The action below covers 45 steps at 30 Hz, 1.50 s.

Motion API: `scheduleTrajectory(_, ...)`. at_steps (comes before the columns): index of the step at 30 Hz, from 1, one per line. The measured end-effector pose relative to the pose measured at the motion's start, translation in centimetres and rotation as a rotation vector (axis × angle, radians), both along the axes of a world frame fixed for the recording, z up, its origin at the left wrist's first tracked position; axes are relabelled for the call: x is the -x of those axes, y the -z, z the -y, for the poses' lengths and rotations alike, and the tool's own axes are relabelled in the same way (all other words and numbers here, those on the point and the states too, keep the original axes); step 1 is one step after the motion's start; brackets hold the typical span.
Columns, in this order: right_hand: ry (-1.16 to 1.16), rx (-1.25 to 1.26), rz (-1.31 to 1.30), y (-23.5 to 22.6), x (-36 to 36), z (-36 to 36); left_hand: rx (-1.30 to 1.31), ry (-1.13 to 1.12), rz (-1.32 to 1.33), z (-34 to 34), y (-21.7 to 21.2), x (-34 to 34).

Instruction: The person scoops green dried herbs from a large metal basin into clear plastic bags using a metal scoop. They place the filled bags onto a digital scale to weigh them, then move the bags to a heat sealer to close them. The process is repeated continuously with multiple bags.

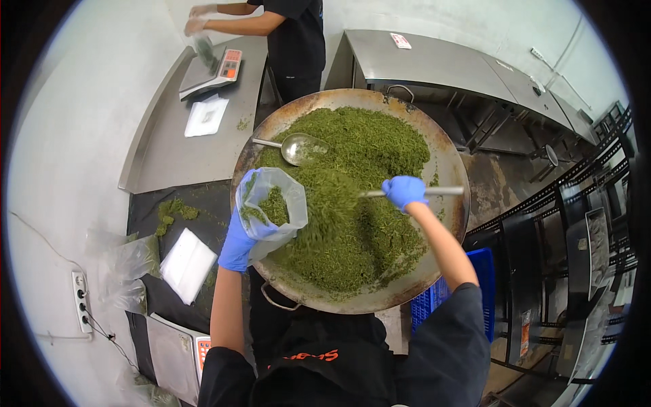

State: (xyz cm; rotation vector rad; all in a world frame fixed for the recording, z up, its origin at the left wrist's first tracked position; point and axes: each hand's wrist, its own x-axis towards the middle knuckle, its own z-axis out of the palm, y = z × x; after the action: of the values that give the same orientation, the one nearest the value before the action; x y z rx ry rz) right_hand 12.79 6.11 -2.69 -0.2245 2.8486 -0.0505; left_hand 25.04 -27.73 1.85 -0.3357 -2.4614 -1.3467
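Note:
A wide round metal pan with a worn, browned rim stands before me, heaped with chopped green herb. My left hand, in a blue glove, grips a clear plastic bag at the pan's left side. The bag's mouth gapes, and some green herb lies inside. My right hand, also blue-gloved, is closed round the metal handle of a scoop over the heap. The scoop's head is lost in blurred herb near the bag. A second metal scoop rests on the herb at the far left.
A co-worker's gloved hands hold a bag over a scale on the steel table. White bag stacks, filled bags and another scale lie left. A blue crate and dark racks stand right.

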Motion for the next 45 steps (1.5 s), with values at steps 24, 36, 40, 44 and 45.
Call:
scheduleTrajectory(24,-0.628,-0.335,-0.944,-24.3,-3.5,4.7,0.053,0.116,-0.143,-6.4,0.2,4.6)
scheduleTrajectory(36,-0.219,-0.52,-0.367,-3.2,2.8,-0.8,-0.239,0.052,-0.072,-1.8,1.9,1.7)
scheduleTrajectory(40,-0.072,-0.215,-0.108,10.4,1.5,1.9,0.005,-0.03,-0.089,-0.7,1.3,1.1)
scheduleTrajectory(44,-0.155,-0.263,-0.075,3.1,1.0,0.3,-0.424,0.03,0.13,0.0,1.2,-0.8)
scheduleTrajectory(45,-0.17,-0.278,-0.098,0.9,1.6,-0.9,-0.448,0.045,0.138,0.0,1.0,-0.8)
